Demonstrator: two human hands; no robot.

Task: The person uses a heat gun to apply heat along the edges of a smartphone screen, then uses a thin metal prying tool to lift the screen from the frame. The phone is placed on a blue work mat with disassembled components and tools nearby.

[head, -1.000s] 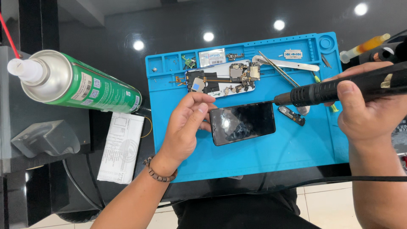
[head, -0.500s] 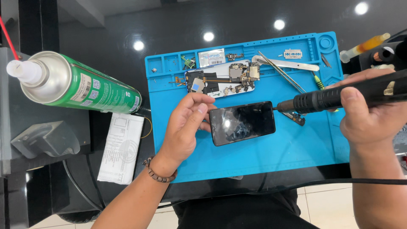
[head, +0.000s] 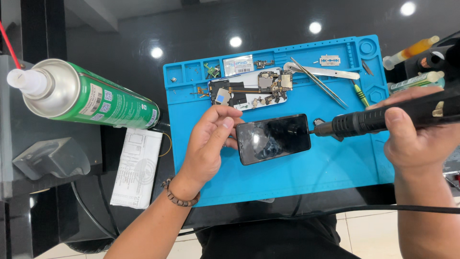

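A dark phone [head: 273,138] lies screen-up in the middle of a blue work mat [head: 287,182] on the desk. The left hand [head: 208,144] steadies its left edge with curled fingers, while the right hand [head: 417,136] grips a black corded heat tool [head: 378,120], tip at the phone's right edge. Beyond, an opened phone body [head: 249,91] shows its boards; tweezers [head: 318,81] rest nearby, and the mat's top trays hold small parts. A green spray can [head: 91,98] lies at left.
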